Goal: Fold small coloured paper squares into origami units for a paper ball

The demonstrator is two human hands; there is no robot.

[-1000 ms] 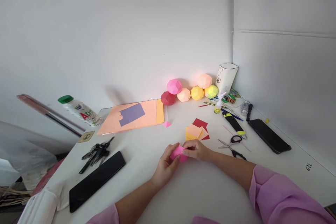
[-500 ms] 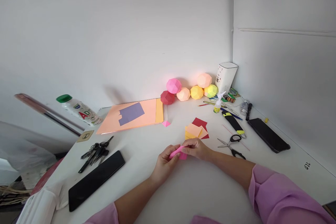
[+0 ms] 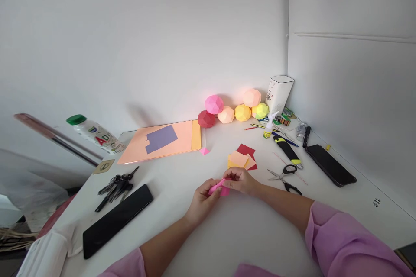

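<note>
Both hands are working at mid-width on the surface (image 3: 260, 229), toward its near edge. The left hand (image 3: 199, 203) is pinching a pink paper piece (image 3: 224, 191) between thumb and fingers; the right hand (image 3: 243, 181) is gripping the same piece by its right part. The piece is lying between the two hands, its exact form being partly covered by the fingers.

Near the left edge, a black phone (image 3: 118, 220) is lying flat, with a bunch of keys (image 3: 117, 188) sitting just beyond it. Right of the hands, scissors (image 3: 283, 176) are resting with blades parted. A black case (image 3: 330, 165) is lying along the right edge.

Beyond the hands, red, peach and yellow paper pieces (image 3: 238, 159) are overlapping. A yellow-and-black cutter (image 3: 287, 150) is lying to their right. Toward the far left corner, peach sheets (image 3: 133, 149) are carrying a purple cut sheet (image 3: 161, 138). Along the far edge, six faceted paper balls (image 3: 242, 113) are standing in two touching groups. A white container (image 3: 278, 96) is occupying the far right corner.
</note>
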